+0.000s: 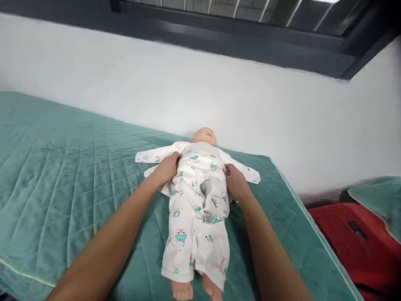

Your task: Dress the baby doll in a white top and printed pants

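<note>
A baby doll (204,134) lies on its back on the green quilted bed cover, its head by the wall and its bare feet towards me. White printed baby pants (181,217) with an open crotch cover its legs and reach high up the torso. A matching white shirt (155,156) is spread under and around it, sleeves out to both sides. My left hand (168,168) is closed at the left side of the pants' waist. On the opposite side, my right hand (237,182) has its fingers curled at the waistband. Both hands' fingertips are partly hidden by the cloth.
The green quilted cover (78,179) extends far to the left. Behind the doll rises a white wall (150,92), with a dark-framed barred window (219,29) above. Beyond the bed's right edge sits a red case or bag (354,242), partly under another green cloth (380,200).
</note>
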Available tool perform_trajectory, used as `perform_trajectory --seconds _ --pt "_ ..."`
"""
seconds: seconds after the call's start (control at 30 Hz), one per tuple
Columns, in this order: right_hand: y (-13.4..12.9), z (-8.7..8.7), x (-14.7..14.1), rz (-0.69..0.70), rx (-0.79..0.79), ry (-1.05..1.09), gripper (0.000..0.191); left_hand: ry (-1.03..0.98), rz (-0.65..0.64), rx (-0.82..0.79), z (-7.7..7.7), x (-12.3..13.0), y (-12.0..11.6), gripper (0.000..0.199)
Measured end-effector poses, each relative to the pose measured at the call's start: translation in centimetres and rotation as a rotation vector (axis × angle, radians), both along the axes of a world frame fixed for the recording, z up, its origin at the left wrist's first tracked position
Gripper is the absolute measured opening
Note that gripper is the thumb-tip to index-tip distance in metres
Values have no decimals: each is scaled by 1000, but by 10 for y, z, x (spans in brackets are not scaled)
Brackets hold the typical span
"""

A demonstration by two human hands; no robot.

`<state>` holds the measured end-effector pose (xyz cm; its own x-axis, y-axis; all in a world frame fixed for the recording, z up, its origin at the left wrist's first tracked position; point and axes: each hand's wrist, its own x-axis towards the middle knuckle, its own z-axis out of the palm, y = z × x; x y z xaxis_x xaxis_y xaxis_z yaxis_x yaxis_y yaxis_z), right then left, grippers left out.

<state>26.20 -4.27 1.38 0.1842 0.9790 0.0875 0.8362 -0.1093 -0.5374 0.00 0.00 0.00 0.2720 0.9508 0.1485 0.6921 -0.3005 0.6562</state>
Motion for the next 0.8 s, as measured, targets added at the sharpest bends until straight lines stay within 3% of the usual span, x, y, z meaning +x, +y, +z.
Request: perform_trajectory --seconds 0.23,0.43,0.57,0.7,0.8 --pt "-7 2 1 31 96 99 26 -196 -201 -226 18 -17 -4 36" --pt "-2 -4 10 -45 155 205 21 -297 -141 -339 25 -15 -8 38" --pt "-2 0 8 -6 82 117 29 -271 -108 -299 22 -10 -7 36" --pt "-3 3 6 83 16 34 35 -111 -31 -86 17 -6 -7 35" --pt "-3 3 6 88 -5 -6 34 28 -45 14 15 -5 -7 39"
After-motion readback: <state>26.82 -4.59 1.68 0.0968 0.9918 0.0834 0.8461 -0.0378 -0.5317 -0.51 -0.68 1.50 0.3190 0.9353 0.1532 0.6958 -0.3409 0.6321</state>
